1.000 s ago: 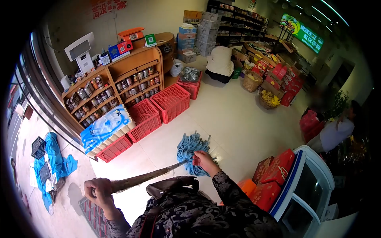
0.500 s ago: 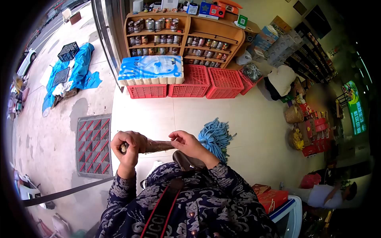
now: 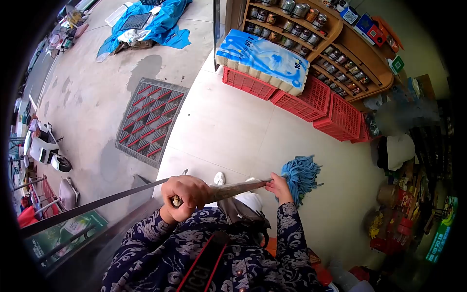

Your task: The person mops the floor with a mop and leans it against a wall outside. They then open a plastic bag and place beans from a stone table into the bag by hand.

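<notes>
The mop handle (image 3: 234, 190) spans between both hands (image 3: 188, 197).

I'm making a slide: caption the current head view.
Left hand grips a long wooden handle, right hand nearer the blue string mop head.

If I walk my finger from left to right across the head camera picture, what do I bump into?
White scooter → doormat with red stripes → white shoe → blue mop head → person in a white top → glowing green sign
</notes>
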Motion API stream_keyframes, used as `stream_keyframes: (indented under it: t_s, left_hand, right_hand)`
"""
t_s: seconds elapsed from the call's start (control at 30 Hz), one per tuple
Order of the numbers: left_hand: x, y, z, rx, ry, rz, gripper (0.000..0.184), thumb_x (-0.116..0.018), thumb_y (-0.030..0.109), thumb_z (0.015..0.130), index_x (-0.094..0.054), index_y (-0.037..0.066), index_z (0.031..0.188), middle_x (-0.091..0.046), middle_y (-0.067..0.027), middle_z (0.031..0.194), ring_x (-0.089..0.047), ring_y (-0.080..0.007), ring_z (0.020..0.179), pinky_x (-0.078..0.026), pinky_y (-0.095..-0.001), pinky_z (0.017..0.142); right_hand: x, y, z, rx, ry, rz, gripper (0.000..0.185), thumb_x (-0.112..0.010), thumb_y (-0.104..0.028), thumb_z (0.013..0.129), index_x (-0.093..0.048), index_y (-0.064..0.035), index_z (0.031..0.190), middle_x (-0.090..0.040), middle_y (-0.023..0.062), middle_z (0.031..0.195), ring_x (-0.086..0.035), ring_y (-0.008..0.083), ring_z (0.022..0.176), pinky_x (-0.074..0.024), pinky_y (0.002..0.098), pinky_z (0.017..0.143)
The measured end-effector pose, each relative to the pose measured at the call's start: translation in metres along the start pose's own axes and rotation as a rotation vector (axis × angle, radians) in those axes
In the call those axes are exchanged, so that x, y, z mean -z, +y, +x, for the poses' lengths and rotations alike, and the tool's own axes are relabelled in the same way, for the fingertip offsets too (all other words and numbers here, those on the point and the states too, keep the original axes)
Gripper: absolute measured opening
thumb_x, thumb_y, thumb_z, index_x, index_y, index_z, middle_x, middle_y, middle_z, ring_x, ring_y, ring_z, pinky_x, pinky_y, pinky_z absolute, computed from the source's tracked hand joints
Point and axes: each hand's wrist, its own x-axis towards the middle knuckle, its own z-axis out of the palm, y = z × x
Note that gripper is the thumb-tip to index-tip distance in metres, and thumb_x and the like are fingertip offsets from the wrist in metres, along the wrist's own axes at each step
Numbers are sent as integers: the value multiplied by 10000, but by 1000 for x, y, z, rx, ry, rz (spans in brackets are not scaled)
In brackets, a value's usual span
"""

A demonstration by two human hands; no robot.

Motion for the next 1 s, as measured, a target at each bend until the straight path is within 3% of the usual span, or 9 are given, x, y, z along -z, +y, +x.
stream_keyframes:
  t_s: [0.07,0.17,0.37,0.43,0.47,0.63,0.73,0.77,1.0]
  left_hand:
    - [1,-8,14,-7,-4,5,149,-579,130,809,-477,110,702,-508,-9,535,-523,-164,427,-465,-307,473]
    - [10,-19,34,-16,-54,-66,79,-537,29,757,-487,56,702,-515,-60,555,-510,-195,447,-460,-335,484]
    - [45,-48,83,17,-46,-143,51,-532,-15,719,-504,22,699,-512,-86,548,-505,-218,467,-446,-357,494]
    - [57,-58,104,41,-3,-124,47,-532,-17,716,-508,20,700,-511,-86,546,-504,-221,471,-444,-356,497]
    - [65,-63,117,52,-15,-135,47,-534,-17,714,-509,20,698,-512,-85,547,-502,-221,471,-443,-356,496]
    - [119,-86,166,76,-27,-144,49,-553,28,739,-519,35,704,-528,-84,562,-530,-223,452,-468,-356,495]
    - [157,-86,177,109,77,-124,72,-555,36,747,-523,53,685,-528,-66,560,-536,-215,455,-470,-353,509]
    - [176,-80,178,114,106,-118,80,-559,41,751,-523,56,681,-528,-64,560,-536,-212,454,-470,-350,506]
    - [325,-15,180,-20,326,-67,147,-572,43,770,-470,81,671,-494,-34,500,-498,-173,406,-439,-307,439]
  right_hand:
    - [10,11,43,-61,21,57,329,-543,-320,820,-441,-75,1015,-480,43,753,-492,164,595,-505,436,654]
    - [10,9,77,-179,150,81,276,-557,-369,802,-468,-116,863,-426,8,634,-390,124,470,-487,380,536]
    - [33,16,132,-202,411,-92,454,-612,-523,711,-459,-112,827,-394,24,662,-362,148,507,-367,303,465]
    - [27,14,145,-430,518,247,623,-656,-579,642,-461,-87,971,-383,49,765,-367,183,596,-398,337,551]
    - [25,12,149,-436,423,458,725,-650,-545,679,-383,-70,1157,-413,92,912,-433,220,740,-419,376,675]
    - [-20,-1,200,-261,-50,1161,609,-536,-372,835,-235,-66,1267,-416,148,962,-494,268,845,-453,412,697]
    - [-48,-14,219,-209,81,1064,387,-485,-253,875,-331,-27,1150,-450,109,881,-516,218,762,-461,374,680]
    - [-59,-17,222,-224,119,945,176,-468,-208,873,-412,-59,946,-464,54,788,-505,162,690,-449,344,646]
    - [-214,-73,226,-285,-38,708,122,-515,-144,795,-444,-112,702,-479,-7,657,-501,133,607,-432,279,640]
